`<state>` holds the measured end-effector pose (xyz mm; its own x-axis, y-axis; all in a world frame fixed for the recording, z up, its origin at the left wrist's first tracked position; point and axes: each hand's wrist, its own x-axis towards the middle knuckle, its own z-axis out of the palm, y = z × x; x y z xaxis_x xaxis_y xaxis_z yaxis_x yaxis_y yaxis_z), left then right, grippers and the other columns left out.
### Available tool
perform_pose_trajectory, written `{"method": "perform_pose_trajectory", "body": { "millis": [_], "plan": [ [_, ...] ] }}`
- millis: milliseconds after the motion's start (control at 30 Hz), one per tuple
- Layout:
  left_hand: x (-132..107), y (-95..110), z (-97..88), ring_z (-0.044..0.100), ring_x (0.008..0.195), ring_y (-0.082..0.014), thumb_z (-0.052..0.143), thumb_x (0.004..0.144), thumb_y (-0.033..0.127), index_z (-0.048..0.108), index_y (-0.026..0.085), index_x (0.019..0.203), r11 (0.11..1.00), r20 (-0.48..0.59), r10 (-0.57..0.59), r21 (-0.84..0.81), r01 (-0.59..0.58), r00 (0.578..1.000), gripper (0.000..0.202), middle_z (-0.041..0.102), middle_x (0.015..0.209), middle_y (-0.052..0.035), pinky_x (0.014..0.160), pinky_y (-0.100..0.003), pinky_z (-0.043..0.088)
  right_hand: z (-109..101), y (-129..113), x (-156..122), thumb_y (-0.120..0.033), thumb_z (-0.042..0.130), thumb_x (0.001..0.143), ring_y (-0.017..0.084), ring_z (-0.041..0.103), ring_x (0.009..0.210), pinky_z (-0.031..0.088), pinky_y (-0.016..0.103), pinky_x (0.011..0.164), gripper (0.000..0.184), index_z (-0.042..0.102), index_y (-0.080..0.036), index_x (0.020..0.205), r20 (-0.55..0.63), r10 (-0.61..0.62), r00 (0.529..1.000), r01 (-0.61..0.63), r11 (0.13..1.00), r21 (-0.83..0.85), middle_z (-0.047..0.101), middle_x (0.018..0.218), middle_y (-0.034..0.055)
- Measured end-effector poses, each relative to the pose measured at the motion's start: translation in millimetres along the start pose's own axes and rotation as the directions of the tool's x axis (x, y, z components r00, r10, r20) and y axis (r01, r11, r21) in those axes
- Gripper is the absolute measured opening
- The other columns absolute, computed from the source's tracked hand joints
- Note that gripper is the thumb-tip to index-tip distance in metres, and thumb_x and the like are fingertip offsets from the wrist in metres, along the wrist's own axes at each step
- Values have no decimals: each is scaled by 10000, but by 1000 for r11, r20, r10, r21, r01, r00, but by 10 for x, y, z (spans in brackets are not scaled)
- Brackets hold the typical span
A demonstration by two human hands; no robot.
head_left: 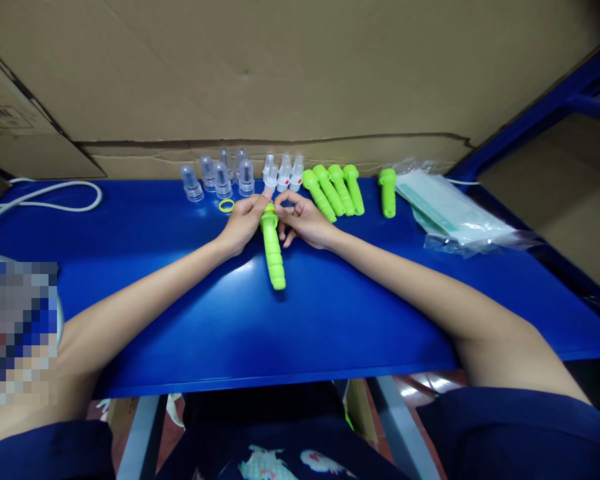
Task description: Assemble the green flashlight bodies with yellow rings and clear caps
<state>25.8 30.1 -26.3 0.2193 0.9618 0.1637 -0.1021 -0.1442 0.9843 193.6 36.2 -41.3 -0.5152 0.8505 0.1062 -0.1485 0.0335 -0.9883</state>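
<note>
Over the blue table, my left hand point(243, 223) is closed on the upper end of a green ribbed handle point(273, 253), whose lower end points toward me. A yellow ring point(269, 209) sits around the top of that handle. My right hand point(303, 219) pinches at the ring from the other side, thumb and forefinger together, the other fingers curled loosely. Just behind my hands stand several white-based clear pieces point(283, 175), some with a red dot. A loose yellow ring point(227, 206) lies left of my left hand. Several more green handles point(336, 192) rest right of my right hand.
Several clear plastic caps point(222, 180) stand at the back left. One separate green handle point(388, 193) and plastic-bagged pale sheets point(455, 210) lie at the right. A white cable point(75, 208) loops at the far left. Cardboard point(280, 73) walls the table's back; a blue frame post point(530, 113) rises at right.
</note>
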Motion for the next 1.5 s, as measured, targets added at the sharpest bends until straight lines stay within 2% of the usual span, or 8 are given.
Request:
{"method": "perform_pose_trajectory", "body": {
  "millis": [100,300,500,733,900,1100,1267,1500],
  "plan": [
    [-4,3,-6,503,577,-96,648,930,654,607,174,646,1000,6,11,19,-12,1000,560,576,604,11,599,-250,422,15,-3,-5,-662,815,785,82,625,476,554,185,389,633,414,-232,1018,4,-19,1000,19,1000,-14,667,729,-77],
    [7,-13,-24,523,582,-104,640,938,648,595,179,622,999,11,30,24,-30,999,567,583,603,4,618,-266,434,93,-74,-55,-694,761,823,104,610,454,558,229,361,593,406,-250,993,-23,-43,999,41,994,-98,650,729,-62],
    [-6,-6,-10,540,607,-114,666,879,719,627,175,684,997,46,-26,-65,29,999,580,594,610,8,603,-261,434,148,-116,-97,-795,713,801,134,627,447,569,267,357,651,459,-250,1049,1,-79,997,78,988,-136,632,703,-57],
    [-9,14,17,498,626,-80,725,879,636,644,144,654,997,-3,-18,-71,17,1000,546,583,643,25,653,-232,409,92,-49,-40,-720,747,833,111,605,428,544,219,355,569,476,-227,916,46,-92,995,97,989,-111,618,623,-72],
    [-11,6,9,522,601,-87,718,881,641,642,148,619,998,35,-27,-61,29,999,563,586,625,10,631,-247,416,81,-35,-45,-789,668,845,111,596,414,530,220,332,600,512,-210,870,5,-106,994,106,990,-96,593,599,-60],
    [-1,-35,-2,544,601,-99,710,870,674,663,155,661,996,43,-29,-85,32,999,562,618,653,-5,620,-257,433,67,-14,-23,-792,660,851,96,590,414,523,215,327,624,576,-189,990,-43,-45,998,44,999,-23,636,688,-41],
    [18,-51,-5,533,654,-97,723,879,641,645,156,614,998,10,9,-63,-9,1000,558,612,683,-5,672,-248,442,59,-27,-16,-715,771,813,83,592,429,529,195,346,582,573,-184,945,-8,-22,1000,22,1000,19,618,673,-61],
    [32,-81,-29,613,832,-126,693,915,613,662,165,586,996,-9,78,36,-78,997,556,668,782,-30,810,-250,473,19,-26,2,-703,778,816,64,595,483,525,166,382,585,537,-181,920,32,-6,999,5,1000,28,613,695,-58]
  ]
}}
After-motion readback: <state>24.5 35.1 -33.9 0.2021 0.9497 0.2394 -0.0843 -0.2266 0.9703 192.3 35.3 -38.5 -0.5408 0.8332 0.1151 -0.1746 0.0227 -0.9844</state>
